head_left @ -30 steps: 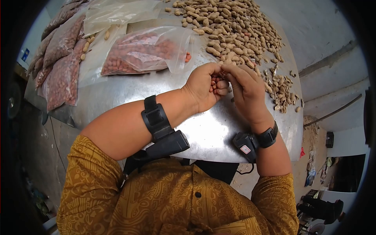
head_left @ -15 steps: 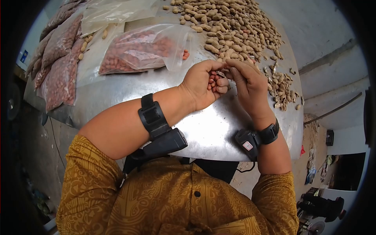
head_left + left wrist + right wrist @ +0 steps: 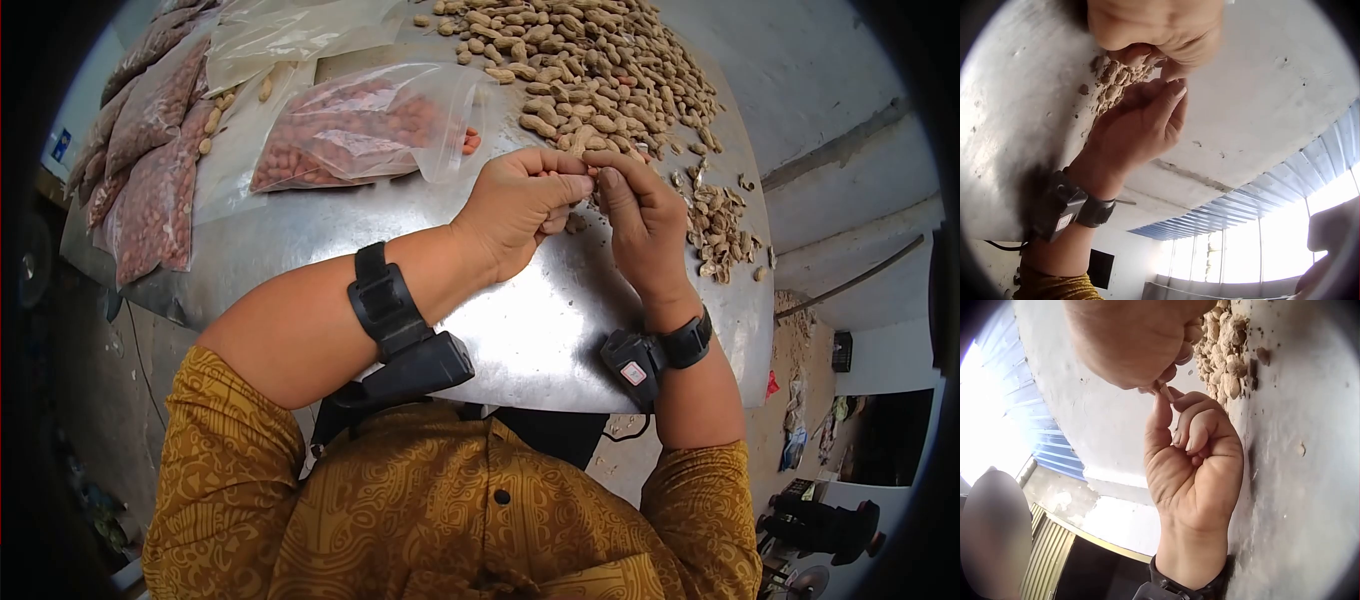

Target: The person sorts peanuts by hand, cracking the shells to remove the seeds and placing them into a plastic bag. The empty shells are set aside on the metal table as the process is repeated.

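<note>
The left hand (image 3: pixel 515 210) curls its fingers around reddish peanut kernels; one kernel (image 3: pixel 1197 460) shows in its palm in the right wrist view. Its thumb and index finger pinch a small pale peanut piece (image 3: pixel 1167 392). The right hand (image 3: pixel 648 225) meets it fingertip to fingertip, thumb and index finger pinched at the same piece, whose full shape is hidden. In the left wrist view, the left hand (image 3: pixel 1160 31) is above the right hand (image 3: pixel 1138 131). Just beyond both hands lies a heap of unshelled peanuts (image 3: pixel 600 80).
Empty shells (image 3: pixel 722 225) lie right of the hands. An open clear bag of red kernels (image 3: pixel 350 130) rests on the metal table (image 3: pixel 290 235), with filled bags (image 3: pixel 160 200) stacked at the left. Another translucent bag (image 3: pixel 300 30) lies behind. A person in dark clothes (image 3: pixel 825 530) is at lower right.
The left thumb has come down over the kernels, which showed in the palm half a second ago and are now mostly covered. The two hands' fingertips remain together.
</note>
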Tool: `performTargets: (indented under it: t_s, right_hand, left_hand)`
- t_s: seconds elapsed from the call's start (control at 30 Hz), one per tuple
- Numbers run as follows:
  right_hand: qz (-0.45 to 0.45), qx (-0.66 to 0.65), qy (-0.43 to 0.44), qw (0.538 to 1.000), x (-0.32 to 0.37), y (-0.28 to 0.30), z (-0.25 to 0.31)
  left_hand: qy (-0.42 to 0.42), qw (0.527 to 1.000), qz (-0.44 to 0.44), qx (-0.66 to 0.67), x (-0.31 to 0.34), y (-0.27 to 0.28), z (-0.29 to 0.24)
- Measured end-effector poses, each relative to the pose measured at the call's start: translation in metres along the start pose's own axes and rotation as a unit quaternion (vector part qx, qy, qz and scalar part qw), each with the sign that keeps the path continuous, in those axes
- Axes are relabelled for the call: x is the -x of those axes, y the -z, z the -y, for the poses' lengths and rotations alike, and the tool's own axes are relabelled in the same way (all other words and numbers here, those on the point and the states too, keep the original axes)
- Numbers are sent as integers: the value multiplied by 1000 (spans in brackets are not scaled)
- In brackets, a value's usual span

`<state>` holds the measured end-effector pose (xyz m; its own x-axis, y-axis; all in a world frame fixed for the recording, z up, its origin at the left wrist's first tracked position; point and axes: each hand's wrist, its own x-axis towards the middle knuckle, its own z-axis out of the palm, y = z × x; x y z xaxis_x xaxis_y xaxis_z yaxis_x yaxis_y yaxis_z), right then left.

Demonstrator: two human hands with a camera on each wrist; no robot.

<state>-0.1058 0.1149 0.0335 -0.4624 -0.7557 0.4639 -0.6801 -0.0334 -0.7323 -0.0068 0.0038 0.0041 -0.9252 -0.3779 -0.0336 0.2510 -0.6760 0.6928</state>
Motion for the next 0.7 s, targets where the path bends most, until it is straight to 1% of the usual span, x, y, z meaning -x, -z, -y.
performTargets:
  t_s: [0.03,0.13,0.23,0.37,0.43,0.53,0.67,0.7]
  right_hand:
    - [-3,-4,-3,1000,0,0,0]
    - [-10,5,2,1000,0,0,-1]
    - [-15,17,15,1000,0,0,-1]
    - [-18,63,49,997,-1,1,5]
    - [-18,61,58,996,-1,1,5]
    - [-14,63,70,995,-2,2,5]
    - [-6,69,80,994,-3,3,6]
    - [-3,64,70,995,-2,3,6]
  left_hand:
    - [-23,999,-11,-25,0,0,1]
    - [-52,997,-18,-58,2,-3,1]
    - [-83,989,-41,-119,5,-9,-2]
    - [-109,980,-31,-162,5,-6,-1]
    - [-131,972,-23,-195,5,-5,-1]
    - [-147,960,-15,-238,5,-5,-3]
    - [-128,960,-8,-250,6,-5,-6]
    - [-126,959,-7,-255,5,-3,-6]
